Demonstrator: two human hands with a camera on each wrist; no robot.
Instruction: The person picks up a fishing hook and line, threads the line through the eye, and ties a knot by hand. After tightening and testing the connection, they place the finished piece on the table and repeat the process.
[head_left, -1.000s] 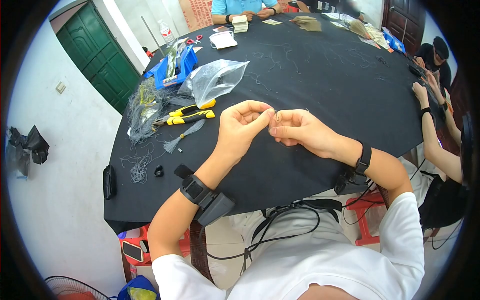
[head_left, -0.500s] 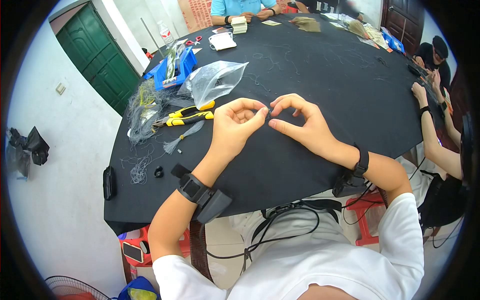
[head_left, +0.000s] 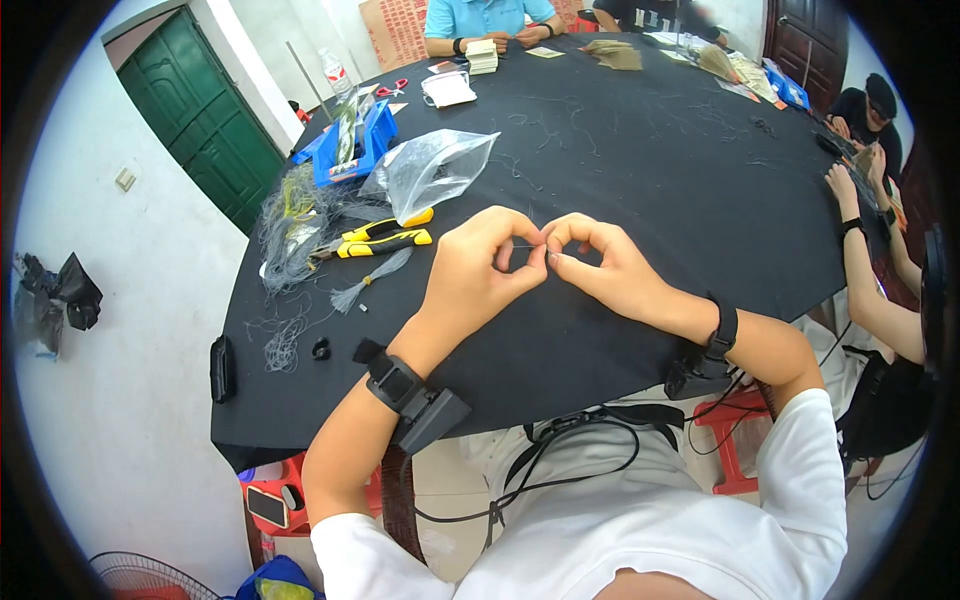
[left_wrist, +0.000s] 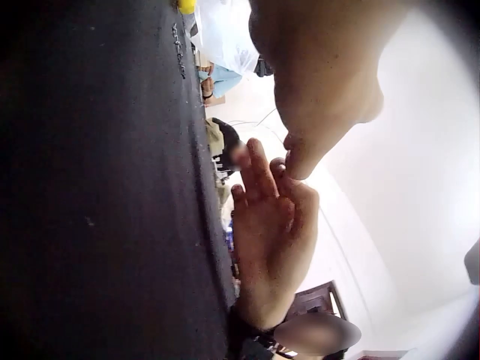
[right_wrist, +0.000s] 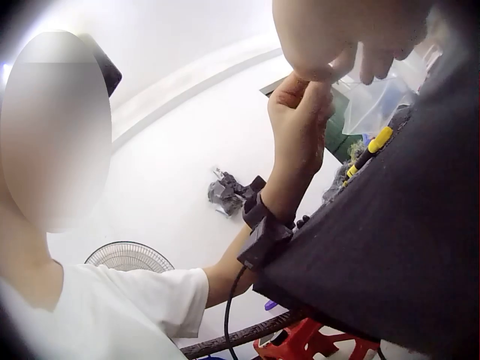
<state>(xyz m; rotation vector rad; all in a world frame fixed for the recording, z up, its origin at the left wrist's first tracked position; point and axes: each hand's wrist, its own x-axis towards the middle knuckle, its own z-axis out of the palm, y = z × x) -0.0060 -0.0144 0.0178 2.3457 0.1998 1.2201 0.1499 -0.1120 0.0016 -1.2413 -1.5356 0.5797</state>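
Over the black table (head_left: 620, 340), both hands meet at the fingertips in the head view. My left hand (head_left: 478, 262) pinches a thin grey thread (head_left: 522, 246) with thumb and index finger, making a ring shape. Opposite it, my right hand (head_left: 615, 268) pinches at the same spot, thumb and index tip together. The thread is very fine and mostly hidden by the fingers. In the left wrist view the right hand (left_wrist: 274, 232) has its other fingers extended. The right wrist view shows the left hand (right_wrist: 300, 120) with its tips behind the right hand.
Left of the hands lie yellow-and-black pliers (head_left: 385, 241), a tied thread bundle (head_left: 372, 280), a tangled thread heap (head_left: 290, 235) and a clear plastic bag (head_left: 435, 170). A blue bin (head_left: 365, 145) stands behind them. Other people sit around the table's far and right sides.
Half a second ago the right fingers were spread apart from the left hand; now they have come back to its fingertips and pinch. The left thumb and index have opened into a wider ring.
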